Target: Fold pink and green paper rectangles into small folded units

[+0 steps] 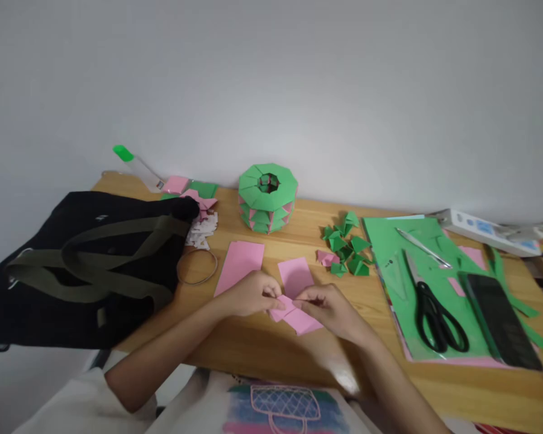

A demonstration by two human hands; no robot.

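Near the front of the table, a piece of pink paper (302, 320) with creases in it is pinched between both hands. My left hand (256, 293) grips its left side, thumb on top. On the other side my right hand (326, 306) holds it between thumb and fingertips. Just behind lies a pink paper square (295, 276), partly covered by the right fingers. To the left of that is a larger pink sheet (241, 265), its lower part behind my left hand. Several folded green paper pieces (344, 241) and a folded pink piece (327, 258) lie beyond my right hand.
A ring-shaped green and pink paper model (268, 199) stands by the wall. A black bag (104, 271) and a round band (197, 267) are on the left. On the right, green sheets (402, 241) carry scissors (434, 313), a pen (423, 246) and a phone (500, 316); behind is a power strip (484, 232).
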